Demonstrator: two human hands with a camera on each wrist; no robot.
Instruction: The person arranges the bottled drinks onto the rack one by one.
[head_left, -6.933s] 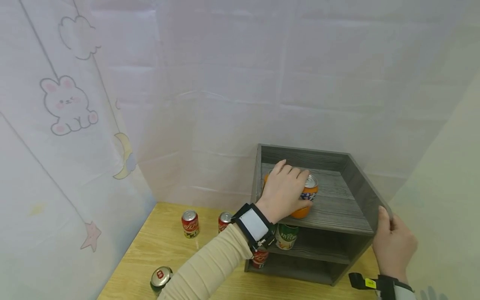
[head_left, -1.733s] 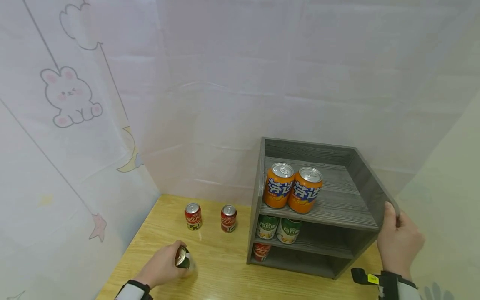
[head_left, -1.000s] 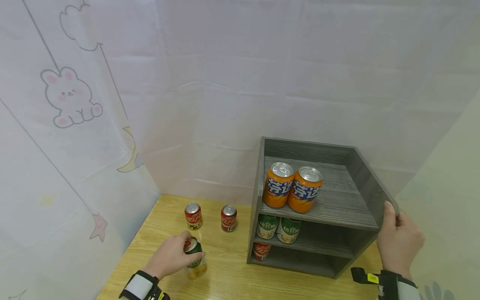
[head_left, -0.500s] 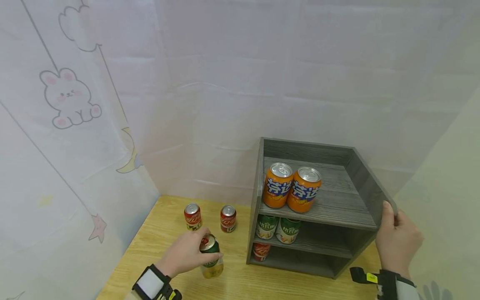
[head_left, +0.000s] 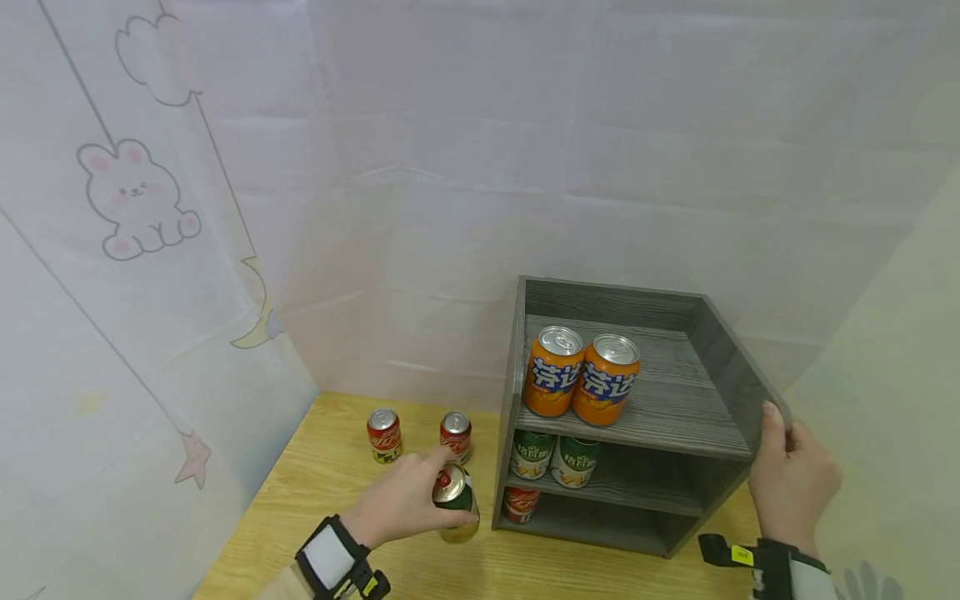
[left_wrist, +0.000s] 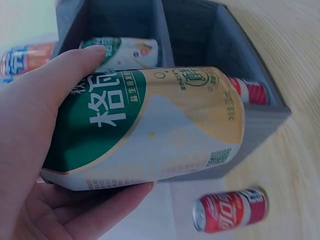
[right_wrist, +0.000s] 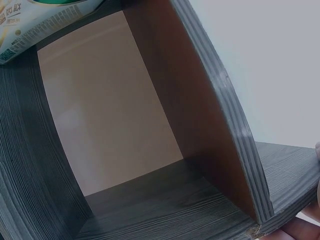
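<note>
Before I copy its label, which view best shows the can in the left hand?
Left wrist: the can fills much of it, printing facing the camera, though the left hand covers one end. The head view shows its lid and part of its side. The right wrist view shows part of a similar can, possibly another.

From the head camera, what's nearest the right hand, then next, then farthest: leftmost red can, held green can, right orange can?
1. Right orange can, top shelf.
2. Green can, in the left hand.
3. Leftmost red can, on the table.
</note>
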